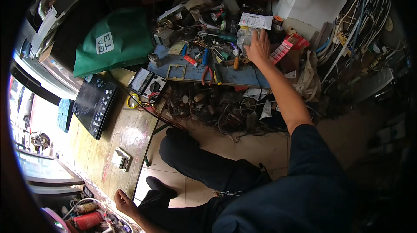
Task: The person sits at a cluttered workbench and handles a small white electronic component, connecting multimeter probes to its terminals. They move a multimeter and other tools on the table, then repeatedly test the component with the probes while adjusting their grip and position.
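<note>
At the cluttered blue bench (167, 53), my right hand (258, 50) reaches out with its fingers apart. It lies over a clear plastic bag (244, 37), touching or just above it; a white labelled packet (256, 21) is right beyond the fingertips. My left hand (124, 202) rests by the near edge of the wooden table (89, 146), its fingers curled in, and what they may hold is hidden. Farther up that table lie a small white-and-metal fitting (122, 159), a black induction cooktop (95, 105) and an analog multimeter (147, 82) with red and black leads.
Red-handled pliers (207, 76), an orange-handled screwdriver (236, 63) and a yellowish frame (176, 72) lie along the bench front. A green bag (115, 44) stands at the left. Tangled scrap (208, 107) fills the space below the bench; cables (360, 20) hang at the right.
</note>
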Available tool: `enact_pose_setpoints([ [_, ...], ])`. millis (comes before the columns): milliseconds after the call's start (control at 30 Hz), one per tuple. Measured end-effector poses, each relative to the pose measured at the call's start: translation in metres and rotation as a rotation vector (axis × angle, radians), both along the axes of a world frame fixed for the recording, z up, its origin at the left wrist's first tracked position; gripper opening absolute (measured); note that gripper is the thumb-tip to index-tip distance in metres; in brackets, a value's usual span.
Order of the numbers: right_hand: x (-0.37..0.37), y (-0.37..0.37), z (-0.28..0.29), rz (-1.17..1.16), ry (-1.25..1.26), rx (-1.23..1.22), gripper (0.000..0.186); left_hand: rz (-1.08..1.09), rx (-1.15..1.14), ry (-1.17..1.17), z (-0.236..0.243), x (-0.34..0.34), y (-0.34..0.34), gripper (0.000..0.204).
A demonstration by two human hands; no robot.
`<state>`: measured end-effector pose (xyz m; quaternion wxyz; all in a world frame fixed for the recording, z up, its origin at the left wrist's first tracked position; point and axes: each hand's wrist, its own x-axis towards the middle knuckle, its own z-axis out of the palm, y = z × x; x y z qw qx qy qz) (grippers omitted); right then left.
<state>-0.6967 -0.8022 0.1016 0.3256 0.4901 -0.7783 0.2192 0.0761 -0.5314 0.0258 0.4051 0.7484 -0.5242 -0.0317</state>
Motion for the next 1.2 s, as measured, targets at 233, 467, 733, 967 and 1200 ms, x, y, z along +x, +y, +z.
enact_pose_setpoints([
  [233,0.034,-0.021,-0.001,0.192,-0.402,0.774,0.050,0.001,0.011,-0.016,0.003,0.001,0.003,0.026],
  [467,0.009,-0.049,-0.021,0.037,-0.233,0.678,0.044,-0.011,0.012,0.005,0.002,0.001,0.007,0.025],
  [733,-0.005,-0.071,-0.021,0.025,-0.473,0.663,0.069,0.012,0.030,-0.024,0.013,-0.009,0.007,0.023],
  [967,0.012,-0.055,-0.001,0.111,-0.379,0.710,0.061,0.007,0.011,-0.049,0.011,-0.002,0.015,0.024],
  [1200,0.016,-0.004,-0.002,0.413,-0.211,0.365,0.035,0.010,-0.026,-0.027,0.011,-0.002,0.012,0.023],
])
